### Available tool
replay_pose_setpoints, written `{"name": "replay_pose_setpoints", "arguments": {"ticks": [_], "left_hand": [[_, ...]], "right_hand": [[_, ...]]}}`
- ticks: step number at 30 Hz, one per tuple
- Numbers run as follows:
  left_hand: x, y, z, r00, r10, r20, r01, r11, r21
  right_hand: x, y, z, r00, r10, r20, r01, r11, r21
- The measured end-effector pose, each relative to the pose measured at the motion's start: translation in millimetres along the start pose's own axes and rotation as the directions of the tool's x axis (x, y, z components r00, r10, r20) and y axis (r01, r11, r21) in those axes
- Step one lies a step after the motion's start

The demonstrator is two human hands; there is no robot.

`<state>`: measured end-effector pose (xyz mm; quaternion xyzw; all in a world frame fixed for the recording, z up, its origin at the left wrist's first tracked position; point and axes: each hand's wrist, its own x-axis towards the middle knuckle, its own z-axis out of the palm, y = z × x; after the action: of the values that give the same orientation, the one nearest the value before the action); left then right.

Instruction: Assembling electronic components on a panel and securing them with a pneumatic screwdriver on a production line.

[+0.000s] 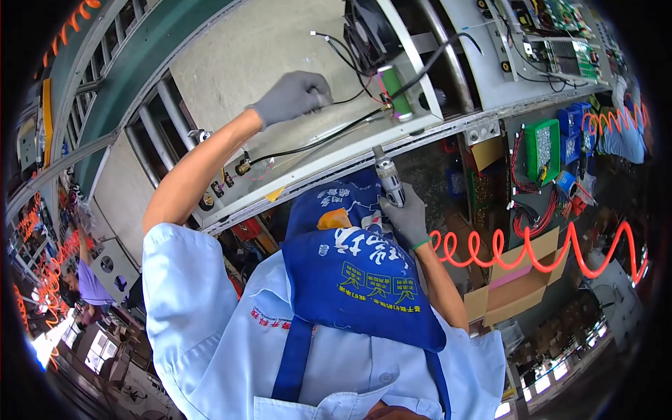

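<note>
Orange coiled hose near right grip, clasping silver tool; left grip pinches black wire.

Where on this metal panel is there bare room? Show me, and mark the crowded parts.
The widest bare patch of metal panel lies beyond the left hand, left of the black fan unit. Crowded: the right end, with green cylinder and cables; the near-left edge, with small fittings.

The left hand and right hand wear grey. Near centre, the tool is silver, the apron blue with white and yellow print.
</note>
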<state>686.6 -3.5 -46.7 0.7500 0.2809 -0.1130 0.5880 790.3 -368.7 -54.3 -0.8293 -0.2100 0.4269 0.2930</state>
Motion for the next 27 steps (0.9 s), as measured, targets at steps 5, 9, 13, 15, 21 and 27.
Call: {"name": "replay_pose_setpoints", "arguments": {"ticks": [5, 9, 13, 15, 21, 27], "left_hand": [[18, -31, 24, 0.973, 0.016, 0.231, -0.041, 0.994, 0.104], [23, -46, 38, 0.973, 0.047, 0.224, -0.060, 0.997, 0.051], [24, -48, 42, 0.977, -0.026, 0.212, 0.038, 0.998, -0.052], [23, -46, 41, 0.979, -0.027, 0.203, 0.040, 0.997, -0.059], [14, -31, 33, 0.981, -0.028, 0.190, 0.036, 0.999, -0.036], [9, -16, 33, 0.979, -0.062, 0.193, 0.062, 0.998, 0.005]], "right_hand": [[-3, -8, -3, 0.998, 0.053, 0.041, -0.054, 0.998, 0.028], [-5, -9, -5, 0.996, 0.075, 0.044, -0.076, 0.997, 0.002], [-4, -8, -5, 0.997, 0.072, 0.037, -0.072, 0.997, -0.016], [-3, -7, -5, 0.997, 0.067, 0.038, -0.068, 0.997, 0.024], [-1, 2, -3, 0.998, 0.046, 0.048, -0.046, 0.999, 0.003], [2, 10, 1, 0.999, 0.015, 0.032, -0.015, 1.000, -0.013]]}}
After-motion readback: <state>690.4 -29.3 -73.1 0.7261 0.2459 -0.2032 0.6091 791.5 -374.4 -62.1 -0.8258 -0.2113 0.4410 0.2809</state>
